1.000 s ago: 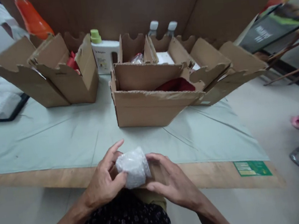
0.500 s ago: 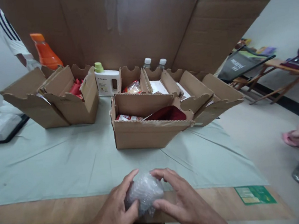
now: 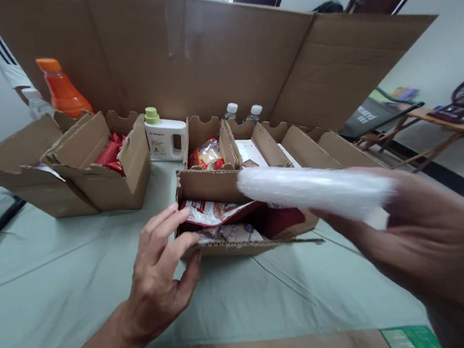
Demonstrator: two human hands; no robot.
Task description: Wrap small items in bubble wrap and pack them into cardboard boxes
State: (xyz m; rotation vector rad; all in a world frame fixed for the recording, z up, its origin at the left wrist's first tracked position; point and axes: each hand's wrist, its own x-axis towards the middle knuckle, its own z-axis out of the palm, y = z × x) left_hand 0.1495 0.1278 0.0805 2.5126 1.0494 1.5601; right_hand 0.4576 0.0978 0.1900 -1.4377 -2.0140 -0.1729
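Observation:
My right hand (image 3: 422, 225) is closed on a white, motion-blurred bundle of bubble wrap (image 3: 313, 187), lifted above the right part of the front cardboard box (image 3: 219, 248). What the wrap holds inside cannot be seen. At that box's left front corner, my left hand (image 3: 159, 266) pinches the wall, fingers over the edge and thumb outside. Within the box lie a red and white printed packet (image 3: 211, 211), a clear package (image 3: 230, 233) and a dark red piece (image 3: 285, 221).
Two cardboard boxes stand at left, one with red wrapping (image 3: 112, 153). A row of boxes behind includes one with a bagged snack (image 3: 208, 153). A white jug (image 3: 165, 139), an orange bottle (image 3: 64, 92) and clear bottles stand before a tall cardboard panel (image 3: 222, 52).
The bubble-wrapped bundle has gone from between both hands at the table edge up and right in my right hand. My left hand has moved forward onto the front box, whose front wall now leans outward.

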